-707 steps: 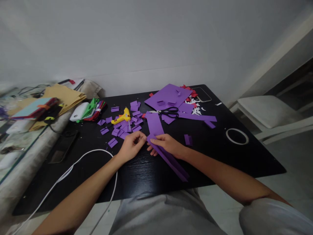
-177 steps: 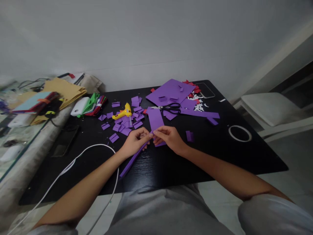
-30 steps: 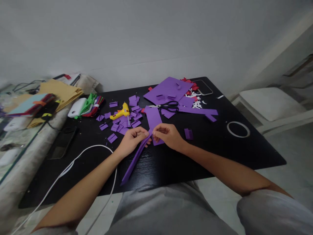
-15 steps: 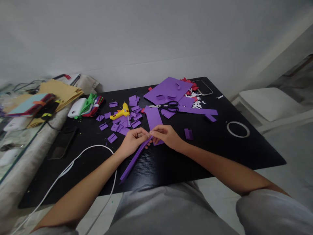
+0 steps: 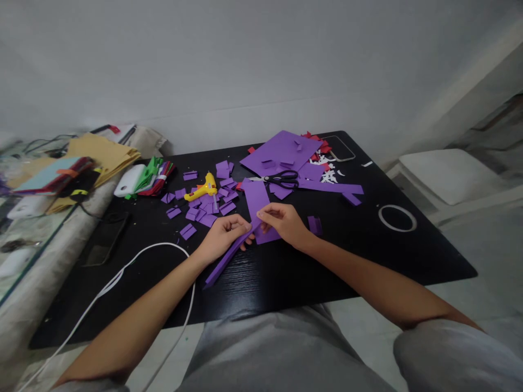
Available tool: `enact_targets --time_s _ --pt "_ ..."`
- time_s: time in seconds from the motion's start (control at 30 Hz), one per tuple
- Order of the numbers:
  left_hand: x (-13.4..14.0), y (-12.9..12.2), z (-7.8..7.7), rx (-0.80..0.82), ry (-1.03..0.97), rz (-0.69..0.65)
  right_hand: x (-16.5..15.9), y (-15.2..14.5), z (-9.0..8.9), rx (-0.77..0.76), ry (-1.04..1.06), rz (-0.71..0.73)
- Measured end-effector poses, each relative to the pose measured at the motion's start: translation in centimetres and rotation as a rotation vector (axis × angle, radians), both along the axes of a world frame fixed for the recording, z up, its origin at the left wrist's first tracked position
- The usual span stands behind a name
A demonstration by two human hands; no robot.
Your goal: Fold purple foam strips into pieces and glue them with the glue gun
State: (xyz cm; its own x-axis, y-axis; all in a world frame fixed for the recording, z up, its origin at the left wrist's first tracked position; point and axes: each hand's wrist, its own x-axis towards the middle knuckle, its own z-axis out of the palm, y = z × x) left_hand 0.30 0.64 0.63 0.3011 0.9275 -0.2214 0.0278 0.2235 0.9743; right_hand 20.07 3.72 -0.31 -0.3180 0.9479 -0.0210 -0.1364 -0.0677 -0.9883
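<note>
My left hand pinches a long narrow purple foam strip that slants down to the left over the black table. My right hand grips the near end of a wider purple foam piece lying flat on the table. The two hands are a few centimetres apart, where the strip meets the wider piece. Small purple foam rectangles lie scattered just beyond my left hand.
A yellow glue gun, black scissors, a large purple sheet and red scraps lie farther back. A tape ring sits right. A white cable curves left. Coloured sheets, a white box and brown paper pile at left.
My right hand has drawn slightly right and back, away from my left hand. The narrow strip's free end has risen toward my left hand, so less of it trails over the table.
</note>
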Motion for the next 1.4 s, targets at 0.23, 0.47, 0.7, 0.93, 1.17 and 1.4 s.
enact_targets --time_s 0.23,0.47,0.7,0.93,1.17,1.4 --pt "0.0 0.1 0.1 0.0 0.013 0.017 -0.2 -0.1 0.0 -0.067 0.002 0.052" --pt "-0.1 0.2 -0.1 0.027 0.038 0.001 -0.2 -0.5 0.1 -0.203 0.013 0.216" --pt "-0.1 0.1 0.0 0.02 0.041 -0.01 -0.1 -0.2 0.0 -0.205 0.034 0.239" --pt "-0.3 0.1 -0.1 0.011 0.041 -0.006 0.0 0.0 -0.1 -0.19 0.036 0.257" --pt "-0.4 0.1 -0.1 0.02 0.065 -0.017 0.0 0.0 -0.3 -0.161 0.024 0.272" --pt "-0.5 0.1 0.2 0.098 0.126 -0.036 -0.1 -0.2 -1.0 -0.066 0.015 0.244"
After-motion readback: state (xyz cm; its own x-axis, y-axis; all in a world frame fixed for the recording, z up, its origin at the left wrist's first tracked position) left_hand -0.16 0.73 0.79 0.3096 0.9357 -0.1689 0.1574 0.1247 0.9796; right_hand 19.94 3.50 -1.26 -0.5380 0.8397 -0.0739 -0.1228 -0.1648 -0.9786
